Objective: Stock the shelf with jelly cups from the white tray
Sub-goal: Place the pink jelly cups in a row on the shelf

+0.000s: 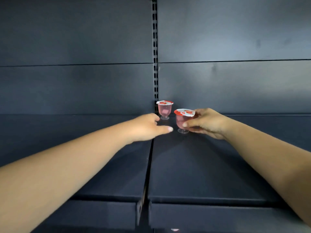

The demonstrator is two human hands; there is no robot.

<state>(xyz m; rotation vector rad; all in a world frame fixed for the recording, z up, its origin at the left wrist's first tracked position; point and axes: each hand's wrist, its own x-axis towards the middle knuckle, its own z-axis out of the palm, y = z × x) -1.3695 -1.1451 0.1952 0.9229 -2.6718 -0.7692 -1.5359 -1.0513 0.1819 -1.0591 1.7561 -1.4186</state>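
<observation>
Two pink jelly cups with red-and-white foil lids and small clear feet stand on the dark shelf (210,165). One jelly cup (164,109) is at the back, next to the slotted upright. My right hand (207,123) grips the nearer jelly cup (181,121) from its right side, thumb on the front, the foot down at the shelf surface. My left hand (148,127) hovers just left of both cups, thumb stretched toward the nearer one, holding nothing. The white tray is out of view.
A slotted metal upright (155,47) divides the dark back panels. A seam (148,165) runs between the left and right shelf boards. A lower shelf edge (218,214) shows at the bottom.
</observation>
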